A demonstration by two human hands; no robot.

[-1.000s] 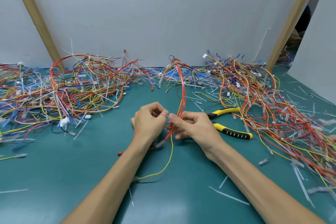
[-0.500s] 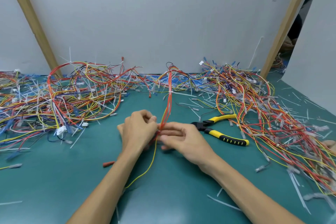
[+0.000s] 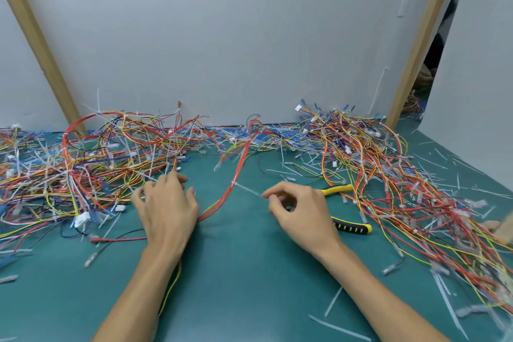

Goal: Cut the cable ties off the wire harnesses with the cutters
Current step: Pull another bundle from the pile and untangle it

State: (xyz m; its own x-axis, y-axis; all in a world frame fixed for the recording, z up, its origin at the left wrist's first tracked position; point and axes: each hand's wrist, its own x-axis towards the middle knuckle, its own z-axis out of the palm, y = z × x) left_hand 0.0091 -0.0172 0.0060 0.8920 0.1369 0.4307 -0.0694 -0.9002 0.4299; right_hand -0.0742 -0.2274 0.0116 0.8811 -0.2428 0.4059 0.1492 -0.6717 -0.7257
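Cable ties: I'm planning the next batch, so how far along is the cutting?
Done: cut tie offcuts litter the mat. In hand: the left hand rests on a red harness while the right hand pinches the tail of its cable tie; the cutters lie unused beside it. Left: that tie, plus tied harness piles on both sides.

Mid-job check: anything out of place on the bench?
The yellow-and-black cutters lie unheld on the green mat behind the right hand, which pinches the tail of an uncut white cable tie on the red wire bundle.
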